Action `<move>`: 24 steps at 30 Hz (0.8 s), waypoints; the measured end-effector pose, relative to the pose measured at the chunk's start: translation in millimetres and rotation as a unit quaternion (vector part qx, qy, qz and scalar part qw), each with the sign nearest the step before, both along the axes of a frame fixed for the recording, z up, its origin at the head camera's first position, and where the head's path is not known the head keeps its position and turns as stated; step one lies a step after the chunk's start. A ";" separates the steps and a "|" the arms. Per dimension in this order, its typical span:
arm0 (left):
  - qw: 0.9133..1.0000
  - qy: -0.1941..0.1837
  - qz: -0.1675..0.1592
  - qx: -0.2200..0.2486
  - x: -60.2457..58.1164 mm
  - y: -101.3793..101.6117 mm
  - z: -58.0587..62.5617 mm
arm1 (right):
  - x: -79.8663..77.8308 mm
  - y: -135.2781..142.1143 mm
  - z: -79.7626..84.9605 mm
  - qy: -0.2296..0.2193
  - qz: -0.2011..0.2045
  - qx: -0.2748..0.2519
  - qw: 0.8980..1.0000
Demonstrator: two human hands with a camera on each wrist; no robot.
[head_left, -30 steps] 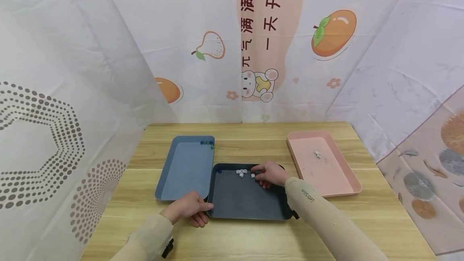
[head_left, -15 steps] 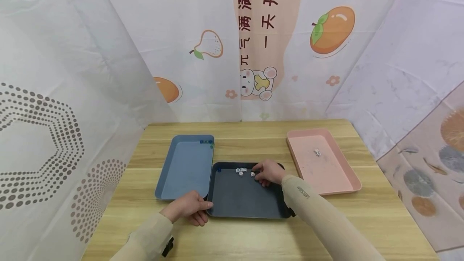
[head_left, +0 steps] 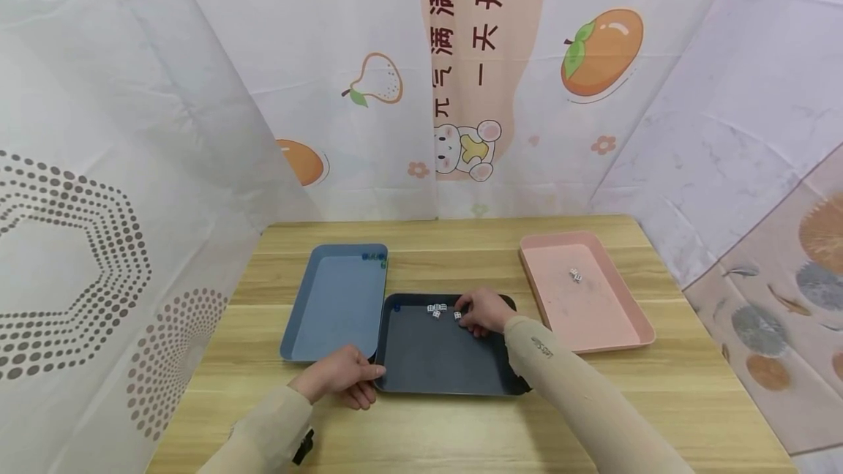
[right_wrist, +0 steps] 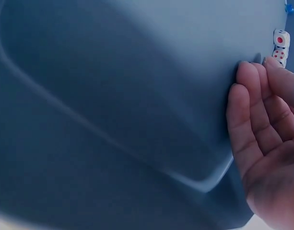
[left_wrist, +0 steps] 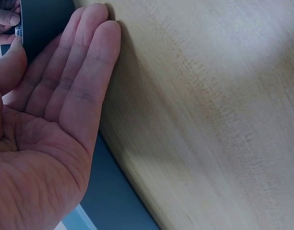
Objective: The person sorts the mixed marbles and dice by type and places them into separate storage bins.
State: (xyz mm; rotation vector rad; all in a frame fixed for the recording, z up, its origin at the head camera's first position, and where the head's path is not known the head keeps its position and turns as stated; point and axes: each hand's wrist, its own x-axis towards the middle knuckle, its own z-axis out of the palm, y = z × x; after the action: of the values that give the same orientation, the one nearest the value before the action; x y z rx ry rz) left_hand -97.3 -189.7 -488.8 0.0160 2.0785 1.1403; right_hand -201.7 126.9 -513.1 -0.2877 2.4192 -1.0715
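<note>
My left hand (head_left: 345, 377) holds the near-left corner of the dark grey tray (head_left: 448, 368), thumb over the rim and fingers outside it. In the left wrist view the left hand's fingers (left_wrist: 84, 62) lie nearly straight beside the tray. Over the tray's far right part, my right hand (head_left: 485, 313) pinches a white die (head_left: 457, 316) between thumb and fingertips. Several more white dice (head_left: 437, 308) sit together at the tray's far side, just left of that hand. A small blue piece (head_left: 396, 307) lies in the far-left corner.
At the left, a blue tray (head_left: 336, 306) has several small blue and green pieces (head_left: 374, 257) in its far-right corner. A pink tray (head_left: 612, 328) at the right holds a few white dice (head_left: 576, 275). All three trays stand on a wooden table (head_left: 454, 430).
The head view has shifted slightly. Both hands stay nearly where they were, the right at the same die and the left at the tray corner.
</note>
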 end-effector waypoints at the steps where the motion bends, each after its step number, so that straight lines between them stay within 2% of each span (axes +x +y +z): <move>1: 1.000 0.000 0.000 0.000 0.0 -0.3 -0.1 | 0.1 -0.8 -0.1 0.003 -0.001 0.003 1.000; 11: 1.000 -0.004 0.001 -0.003 -0.9 -1.8 0.3 | -1.6 -4.7 -2.8 0.021 -0.001 0.019 1.000; 24: 1.000 -0.002 0.002 -0.004 0.5 -1.6 -0.3 | -0.8 -0.9 -5.9 0.028 0.010 0.012 0.999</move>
State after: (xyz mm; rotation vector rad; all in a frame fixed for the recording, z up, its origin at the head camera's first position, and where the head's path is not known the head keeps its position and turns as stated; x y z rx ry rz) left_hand -96.7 -191.3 -489.1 0.0051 2.0817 1.1331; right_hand -202.5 126.0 -519.0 -0.3376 2.4718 -1.0381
